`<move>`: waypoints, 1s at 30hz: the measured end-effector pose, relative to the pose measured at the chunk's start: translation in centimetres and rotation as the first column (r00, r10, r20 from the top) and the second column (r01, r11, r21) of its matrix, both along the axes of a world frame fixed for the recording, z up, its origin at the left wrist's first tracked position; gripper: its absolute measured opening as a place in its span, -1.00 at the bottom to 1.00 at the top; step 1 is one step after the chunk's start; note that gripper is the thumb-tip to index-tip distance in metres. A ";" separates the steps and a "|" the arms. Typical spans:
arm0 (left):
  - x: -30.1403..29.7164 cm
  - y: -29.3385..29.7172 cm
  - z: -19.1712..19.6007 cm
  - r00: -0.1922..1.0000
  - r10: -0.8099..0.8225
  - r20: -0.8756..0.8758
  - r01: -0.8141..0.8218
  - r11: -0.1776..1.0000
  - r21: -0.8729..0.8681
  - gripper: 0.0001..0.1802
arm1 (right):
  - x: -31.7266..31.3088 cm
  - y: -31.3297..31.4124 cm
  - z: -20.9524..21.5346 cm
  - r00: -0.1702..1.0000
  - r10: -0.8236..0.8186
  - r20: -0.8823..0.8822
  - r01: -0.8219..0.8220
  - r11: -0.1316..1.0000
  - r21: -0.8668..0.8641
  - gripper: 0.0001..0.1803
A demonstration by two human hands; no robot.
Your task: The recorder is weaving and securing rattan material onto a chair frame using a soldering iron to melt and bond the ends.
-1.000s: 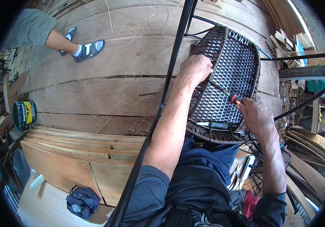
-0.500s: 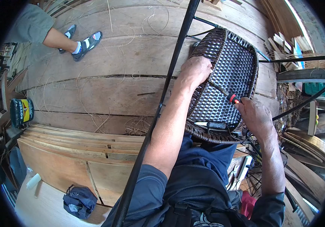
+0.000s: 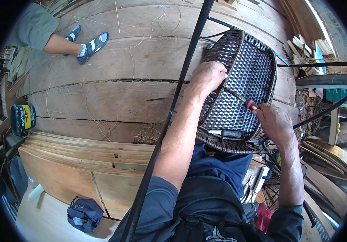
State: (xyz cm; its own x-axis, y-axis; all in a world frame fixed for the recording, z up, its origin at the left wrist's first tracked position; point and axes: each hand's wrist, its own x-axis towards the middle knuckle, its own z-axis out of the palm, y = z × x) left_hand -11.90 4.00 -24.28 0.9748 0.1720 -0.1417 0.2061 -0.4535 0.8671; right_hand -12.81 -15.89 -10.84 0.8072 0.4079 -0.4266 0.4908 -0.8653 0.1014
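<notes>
A woven chair seat [image 3: 248, 76] of dark brown and silvery strands rests over my lap, with black metal bars attached. My left hand [image 3: 209, 76] is closed at the ridge of the weave, thumb and fingers pressed together; any strand between them is hidden. In my right hand [image 3: 276, 121] is a soldering iron [image 3: 251, 105], its handle black and red with an orange glow. Its thin shaft points up and left, toward the ridge just below my left fingers. On the lower weave lies a knife [image 3: 230, 133] with a pale blade and dark handle.
A long black bar [image 3: 172, 103] passes left of my left arm. Wooden boards [image 3: 80, 155] are stacked at the lower left, near a dark bag [image 3: 85, 215] and a bucket [image 3: 23, 119]. Another person's foot [image 3: 92, 48] stands at the upper left. Wood scraps crowd the right.
My right hand and the soldering iron have shifted very slightly to the right. The left hand has hardly moved.
</notes>
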 end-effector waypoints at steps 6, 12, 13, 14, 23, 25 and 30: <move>0.4 -0.6 -0.2 0.995 -0.082 0.060 0.079 0.995 0.057 -0.77 | -0.1 -0.1 0.0 1.000 0.004 0.002 -0.004 1.000 0.004 -0.68; 1.1 -1.0 1.3 0.985 -0.171 -0.016 0.171 0.969 0.178 -0.82 | -0.3 -0.1 -0.1 0.999 -0.036 -0.036 0.035 0.999 -0.005 -0.66; 1.5 -1.0 1.3 0.985 -0.172 -0.020 0.172 0.970 0.173 -0.82 | -0.4 -0.1 -0.1 0.999 -0.040 -0.036 0.039 0.999 -0.013 -0.65; 1.9 -1.1 1.4 0.983 -0.175 -0.055 0.183 0.960 0.210 -0.82 | -0.4 -0.1 -0.2 0.998 -0.044 -0.036 0.043 0.999 -0.021 -0.63; 3.8 -1.6 1.5 0.938 -0.157 -0.308 0.246 0.929 0.275 -0.79 | -0.2 -1.3 -1.0 0.997 -0.057 -0.046 0.062 0.990 0.129 -0.61; 3.9 -1.7 1.7 0.930 -0.166 -0.326 0.263 0.923 0.280 -0.78 | -0.1 -1.4 -1.0 0.995 -0.066 -0.071 0.074 0.989 0.129 -0.61; 3.5 -2.2 3.7 0.916 -0.156 -0.368 0.278 0.910 0.306 -0.75 | 0.4 -1.5 -1.1 0.991 -0.092 -0.095 0.101 0.990 0.095 -0.65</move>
State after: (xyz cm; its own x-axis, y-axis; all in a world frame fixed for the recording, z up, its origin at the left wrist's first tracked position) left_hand -8.44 1.82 -20.55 0.9005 0.0586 -0.4309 0.3119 -0.7775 0.5461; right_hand -12.46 -17.42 -11.90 0.8049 0.3737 -0.4611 0.4075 -0.9128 -0.0284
